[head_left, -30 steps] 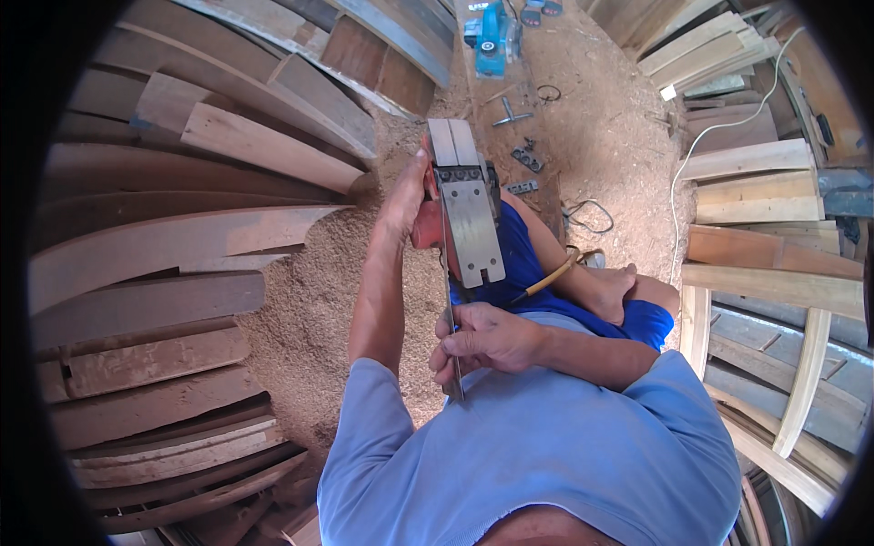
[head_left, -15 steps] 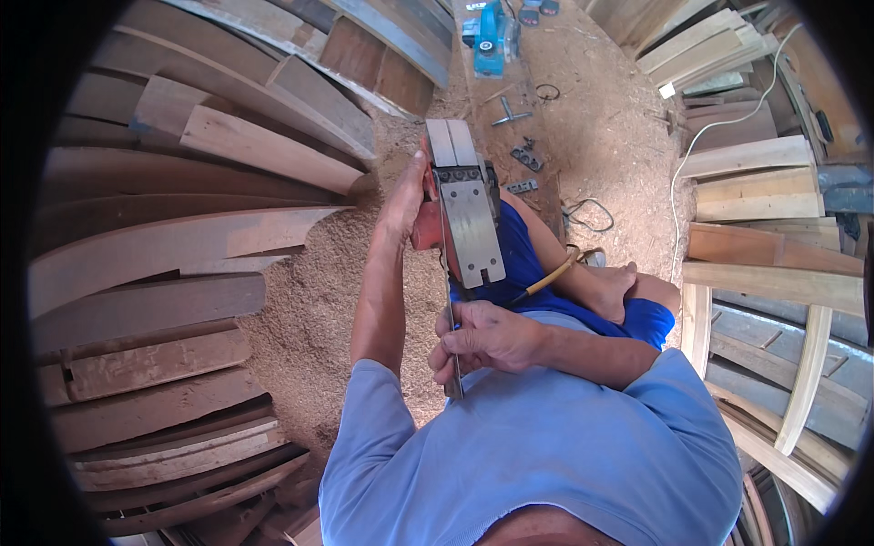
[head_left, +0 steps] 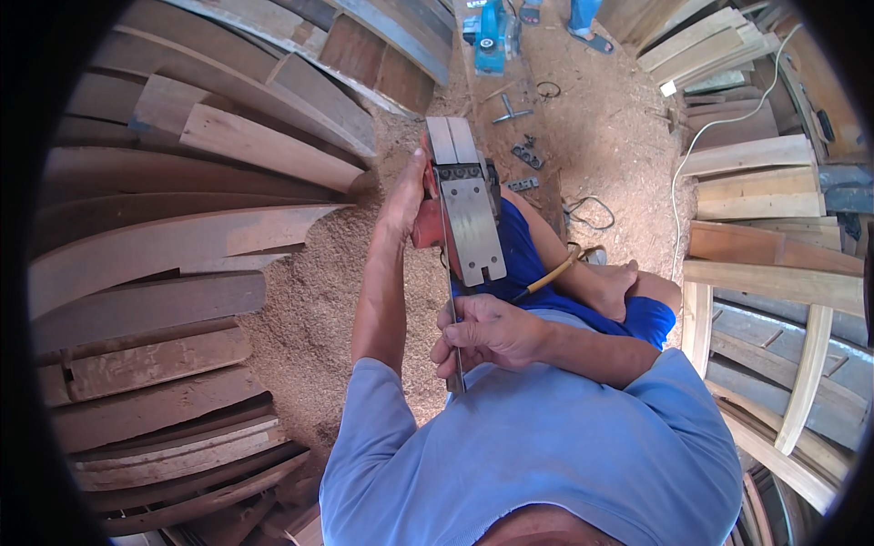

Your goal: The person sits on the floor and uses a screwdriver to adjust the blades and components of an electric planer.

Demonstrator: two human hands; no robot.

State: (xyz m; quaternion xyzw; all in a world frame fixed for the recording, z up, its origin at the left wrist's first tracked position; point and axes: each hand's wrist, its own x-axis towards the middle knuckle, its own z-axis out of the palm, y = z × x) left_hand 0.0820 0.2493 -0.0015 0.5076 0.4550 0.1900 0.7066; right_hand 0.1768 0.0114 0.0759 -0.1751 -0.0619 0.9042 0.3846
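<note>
Everywhere around, stacks of curved wooden planks [head_left: 164, 227], fanned out on the left and far side, with paler straight boards [head_left: 765, 177] piled on the right. Between them, a floor of sawdust [head_left: 309, 300], spread thick under the seated person. Near the bottom edge, a light blue shirt [head_left: 546, 455]; beyond it, blue shorts [head_left: 537, 264] and a bare foot [head_left: 614, 287] tucked in, likely for a steady seat on the ground.

Centre of the scene: an electric planer [head_left: 460, 200], turned upside down with its flat grey metal sole facing up, red body showing beneath on the left side. Probably held that way to give access to the sole and the cutter slot. Left hand [head_left: 407, 196] wrapped around the planer's left flank, fingers pressed against the red body, propping it up off the lap. Right hand [head_left: 487, 332] nearer the chest, fingers closed and pinching a thin metal strip [head_left: 452, 300], a long narrow blade or rule set on edge along the left side of the sole, seemingly as a straightness check. Strip dark, slim, running from the near hand toward the planer's middle.

Farther off on the sawdust: a blue power tool [head_left: 492, 36], a small wrench [head_left: 510, 114], loose metal parts [head_left: 526, 155], a coiled black cord [head_left: 592, 211] and a white cable [head_left: 719, 118] trailing right.
</note>
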